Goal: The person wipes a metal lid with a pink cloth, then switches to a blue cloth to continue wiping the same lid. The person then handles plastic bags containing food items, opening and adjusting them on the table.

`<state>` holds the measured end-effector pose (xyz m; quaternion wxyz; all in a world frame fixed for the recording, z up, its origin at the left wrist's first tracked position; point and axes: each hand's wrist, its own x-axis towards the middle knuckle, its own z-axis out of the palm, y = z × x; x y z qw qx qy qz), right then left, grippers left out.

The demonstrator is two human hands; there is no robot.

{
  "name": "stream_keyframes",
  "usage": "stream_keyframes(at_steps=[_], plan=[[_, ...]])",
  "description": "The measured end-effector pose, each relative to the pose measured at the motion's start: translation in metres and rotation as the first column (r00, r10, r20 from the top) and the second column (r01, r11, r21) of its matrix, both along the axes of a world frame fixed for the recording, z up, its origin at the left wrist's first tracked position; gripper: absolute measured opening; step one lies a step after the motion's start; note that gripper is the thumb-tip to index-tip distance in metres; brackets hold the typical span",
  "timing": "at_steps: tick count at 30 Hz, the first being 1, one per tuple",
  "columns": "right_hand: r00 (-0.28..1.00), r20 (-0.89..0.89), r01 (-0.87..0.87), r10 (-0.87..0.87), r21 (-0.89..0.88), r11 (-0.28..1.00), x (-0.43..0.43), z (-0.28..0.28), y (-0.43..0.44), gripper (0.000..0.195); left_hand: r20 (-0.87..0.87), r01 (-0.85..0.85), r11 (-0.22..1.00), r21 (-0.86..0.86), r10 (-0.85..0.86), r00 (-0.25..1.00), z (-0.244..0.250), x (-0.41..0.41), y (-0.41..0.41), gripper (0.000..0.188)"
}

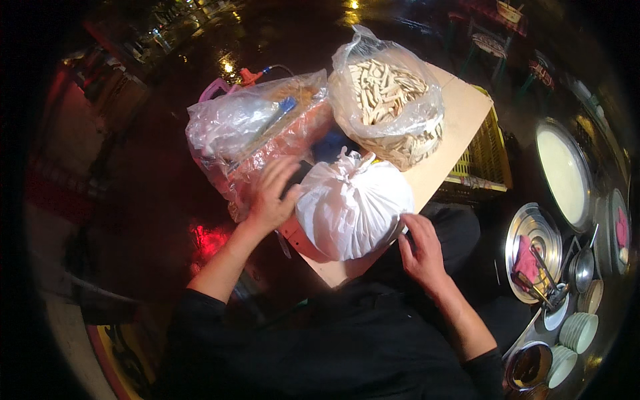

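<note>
A knotted white plastic bag [355,205], round and full, sits on the near corner of a board or tabletop [462,102]. My left hand [272,192] is at its left side, fingers spread and slightly blurred, holding nothing. At the bag's right edge is my right hand [422,247], thumb and fingers apart, the fingertips at or very close to the plastic. Behind the white bag stands an open clear plastic bag of pale cut strips [385,90], perhaps tofu skin. A large clear plastic bag [240,122] with orange-brown contents lies beyond my left hand.
A yellow plastic crate [482,150] is beside the board. On the right are a large pan of pale liquid [562,175], a metal lid [532,227] with a pink cloth [524,262], a ladle [584,270] and stacked bowls [577,332]. Stools [490,45] stand farther back.
</note>
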<state>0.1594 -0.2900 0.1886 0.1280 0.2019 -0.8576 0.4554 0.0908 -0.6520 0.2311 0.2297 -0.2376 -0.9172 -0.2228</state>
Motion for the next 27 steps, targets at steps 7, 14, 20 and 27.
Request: stream_keyframes(at_steps=[7,14,20,27], plan=[[0.993,-0.118,-0.008,0.006,-0.017,1.000,-0.052,0.052,-0.028,0.041,0.271,0.204,0.961,0.187,-0.250,0.930,0.023,-0.014,0.083,0.035],[0.992,0.023,-0.125,0.123,0.126,0.984,-0.087,0.061,-0.061,0.018,0.355,0.270,0.942,0.201,-0.327,0.876,0.008,-0.016,0.076,0.026],[0.988,0.094,-0.108,0.120,-0.129,0.986,-0.062,0.060,-0.062,0.014,0.271,0.282,0.956,0.077,-0.292,0.917,-0.004,-0.022,0.076,0.030],[0.955,0.273,0.117,0.113,-0.701,0.704,-0.079,0.065,-0.036,0.029,0.219,0.193,0.967,0.166,-0.227,0.949,0.010,-0.023,0.080,0.011]])
